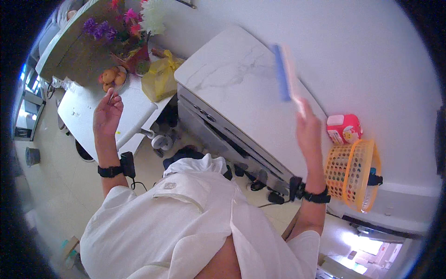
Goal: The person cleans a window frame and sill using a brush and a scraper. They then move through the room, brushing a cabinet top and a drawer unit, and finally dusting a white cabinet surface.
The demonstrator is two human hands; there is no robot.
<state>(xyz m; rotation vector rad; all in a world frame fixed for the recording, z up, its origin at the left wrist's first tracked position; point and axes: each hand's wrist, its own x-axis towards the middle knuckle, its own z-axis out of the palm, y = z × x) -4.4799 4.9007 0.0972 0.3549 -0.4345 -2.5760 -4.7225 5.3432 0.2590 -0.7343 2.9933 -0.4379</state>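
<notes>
My right hand (309, 130) grips the pale handle of a brush with blue bristles (283, 75). The brush is blurred and appears over the back edge of a cabinet's white marble-patterned top (230, 80), close to the wall. Over on the left, my left hand (108, 111) is raised palm up above a white table (82, 108). Its fingers are loosely curled, and I see nothing in its palm. Just beyond its fingertips in the view is a plate of round orange-brown fruit (114, 77).
A yellow plastic bag (160, 78) and artificial flowers (130, 22) stand at the back left. Past my right forearm are a pink soft pack (344, 128) and an orange perforated basket (348, 174). Several shoes (258, 181) sit along the cabinet's lower front.
</notes>
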